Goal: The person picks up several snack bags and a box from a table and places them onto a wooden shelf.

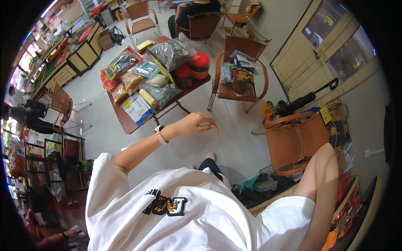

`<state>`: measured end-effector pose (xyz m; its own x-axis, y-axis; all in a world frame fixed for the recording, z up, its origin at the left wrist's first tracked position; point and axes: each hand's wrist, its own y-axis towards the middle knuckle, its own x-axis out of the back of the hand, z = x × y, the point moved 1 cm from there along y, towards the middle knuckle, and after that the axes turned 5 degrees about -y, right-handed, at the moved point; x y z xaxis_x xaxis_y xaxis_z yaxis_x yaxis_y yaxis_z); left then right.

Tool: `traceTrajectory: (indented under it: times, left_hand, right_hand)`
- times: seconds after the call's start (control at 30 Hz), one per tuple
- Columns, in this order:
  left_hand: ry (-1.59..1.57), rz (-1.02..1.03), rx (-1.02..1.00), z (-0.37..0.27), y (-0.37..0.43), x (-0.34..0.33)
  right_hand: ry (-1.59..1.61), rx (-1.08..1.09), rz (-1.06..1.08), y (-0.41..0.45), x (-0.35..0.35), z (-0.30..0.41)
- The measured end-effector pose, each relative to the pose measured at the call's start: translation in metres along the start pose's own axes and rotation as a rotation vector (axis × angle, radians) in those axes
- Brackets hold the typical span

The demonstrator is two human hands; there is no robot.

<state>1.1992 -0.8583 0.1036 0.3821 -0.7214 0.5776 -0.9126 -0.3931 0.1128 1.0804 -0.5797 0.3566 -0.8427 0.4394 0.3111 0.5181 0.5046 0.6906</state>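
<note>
My left hand point(199, 124) hangs over the tiled floor beside the dark red table point(128, 125), empty, its fingers loosely bent and a little apart; a pink watch band is on the wrist. My right forearm bends back at the elbow and my right hand is out of view. On the table are a white and blue packet point(137, 108), a yellowish block-shaped pack point(148, 98), a red snack bag point(121, 67), grey plastic bags point(171, 53) and red-lidded jars point(200, 65). Small packets point(241, 75) lie on a wicker armchair point(232, 91).
Another wicker armchair point(295, 144) stands at the right, near a black umbrella point(301, 102) and a wooden door point(314, 59). A seated person point(199, 14) is behind the table. Shelves point(53, 157) and more people are at the left.
</note>
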Motion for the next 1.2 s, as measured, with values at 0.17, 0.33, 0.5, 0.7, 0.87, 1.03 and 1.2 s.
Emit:
traceTrajectory:
  times: [0.17, 0.33, 0.5, 0.7, 0.87, 1.03, 1.2]
  left_hand:
    - [-0.008, -0.098, 0.054, 0.027, 0.000, 0.010]
    - [-0.033, -0.177, 0.169, 0.094, -0.020, 0.025]
    - [0.072, -0.336, 0.366, 0.186, -0.056, 0.049]
    - [0.498, -1.156, 1.027, 0.314, -0.146, 0.054]
    - [0.138, -1.112, 1.616, 0.376, -0.193, 0.053]
    - [-0.447, -1.295, 1.539, 0.412, -0.185, 0.043]
    - [-0.760, -1.205, 1.419, 0.435, -0.191, 0.043]
  right_hand:
    - [0.165, 0.016, 0.033, -0.018, -0.021, -0.030]
    - [0.625, -0.016, 0.161, -0.055, -0.029, -0.070]
    - [1.242, -0.153, 0.306, -0.100, -0.044, -0.122]
    - [1.931, -0.086, 0.563, -0.143, -0.136, -0.174]
    - [2.094, -0.036, -0.212, -0.204, -0.215, -0.167]
    - [2.001, -0.777, -0.237, -0.270, -0.260, -0.129]
    - [1.292, -1.795, -0.032, -0.301, -0.322, -0.080]
